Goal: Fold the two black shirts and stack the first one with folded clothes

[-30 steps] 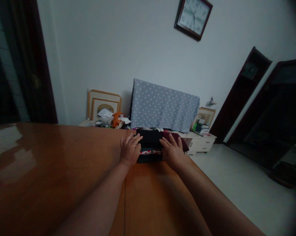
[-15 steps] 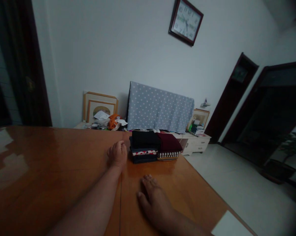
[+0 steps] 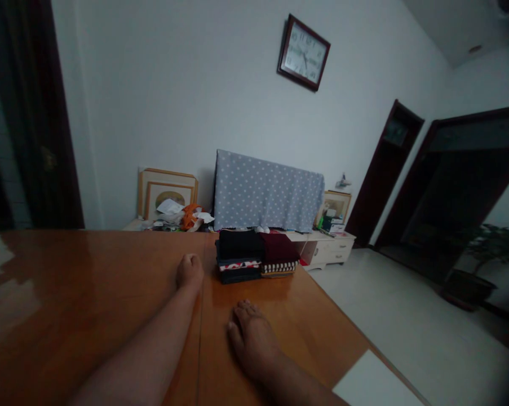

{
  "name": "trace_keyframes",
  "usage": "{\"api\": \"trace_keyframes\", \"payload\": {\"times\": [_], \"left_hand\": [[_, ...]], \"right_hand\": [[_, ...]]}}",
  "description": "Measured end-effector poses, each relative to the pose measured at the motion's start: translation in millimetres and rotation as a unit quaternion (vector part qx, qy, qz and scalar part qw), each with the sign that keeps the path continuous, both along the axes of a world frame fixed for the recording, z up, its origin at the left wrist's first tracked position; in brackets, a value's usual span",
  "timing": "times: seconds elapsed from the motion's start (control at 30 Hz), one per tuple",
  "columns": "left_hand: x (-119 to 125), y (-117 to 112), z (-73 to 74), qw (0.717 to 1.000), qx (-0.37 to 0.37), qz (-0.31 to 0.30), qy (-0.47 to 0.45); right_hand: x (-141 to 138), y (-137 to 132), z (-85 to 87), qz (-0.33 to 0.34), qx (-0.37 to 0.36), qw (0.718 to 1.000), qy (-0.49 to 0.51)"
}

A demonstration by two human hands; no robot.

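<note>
Change since a second ago: both hands have come off the folded clothes (image 3: 256,260) and drawn back toward the near side.

- Left hand (image 3: 189,270): rests on the wooden table (image 3: 89,293), fingers curled under in a loose fist, nothing seen in it. It lies just left of the clothes, not touching them.
- Right hand (image 3: 252,335): palm down and flat on the table, fingers loosely spread, holding nothing. It lies nearer than the clothes and well apart from them.
- Folded clothes: two low stacks side by side at the table's far edge, a black-topped one on the left and a maroon-topped one on the right, both untouched.
- Beyond: a dotted cloth (image 3: 266,192) draped over something, and a wall clock (image 3: 304,52).
</note>
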State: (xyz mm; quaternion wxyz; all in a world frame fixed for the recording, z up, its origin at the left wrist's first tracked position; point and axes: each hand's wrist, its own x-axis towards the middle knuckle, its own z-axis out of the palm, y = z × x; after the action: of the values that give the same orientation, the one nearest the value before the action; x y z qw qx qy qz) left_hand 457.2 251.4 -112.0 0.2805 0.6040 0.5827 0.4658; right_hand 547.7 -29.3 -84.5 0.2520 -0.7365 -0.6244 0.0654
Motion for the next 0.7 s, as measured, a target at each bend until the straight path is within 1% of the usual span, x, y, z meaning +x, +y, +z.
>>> {"api": "trace_keyframes", "payload": {"times": [0.17, 0.3, 0.47, 0.6, 0.7], "left_hand": [[-11.6, -10.8, 6.8, 0.998, -0.008, -0.025, -0.063], [-36.1, -28.8, 12.2, 0.992, -0.013, -0.066, -0.108], [-82.6, -56.5, 12.4, 0.987, -0.017, -0.09, -0.134], [-127.4, -79.2, 13.0, 0.984, -0.027, -0.1, -0.142], [-162.6, -94.7, 13.4, 0.983, -0.042, -0.103, -0.145]], "right_hand": [[-0.5, -1.5, 0.4, -0.001, 0.002, 1.0, -0.007], [-0.5, -1.3, -1.5, 0.003, 0.016, 1.0, -0.017], [-0.3, 0.6, -5.7, 0.005, 0.029, 0.999, -0.029], [-1.1, 0.0, -5.2, 0.013, 0.035, 0.998, -0.042], [-2.4, -0.7, -3.9, 0.011, 0.019, 0.998, -0.054]]}}
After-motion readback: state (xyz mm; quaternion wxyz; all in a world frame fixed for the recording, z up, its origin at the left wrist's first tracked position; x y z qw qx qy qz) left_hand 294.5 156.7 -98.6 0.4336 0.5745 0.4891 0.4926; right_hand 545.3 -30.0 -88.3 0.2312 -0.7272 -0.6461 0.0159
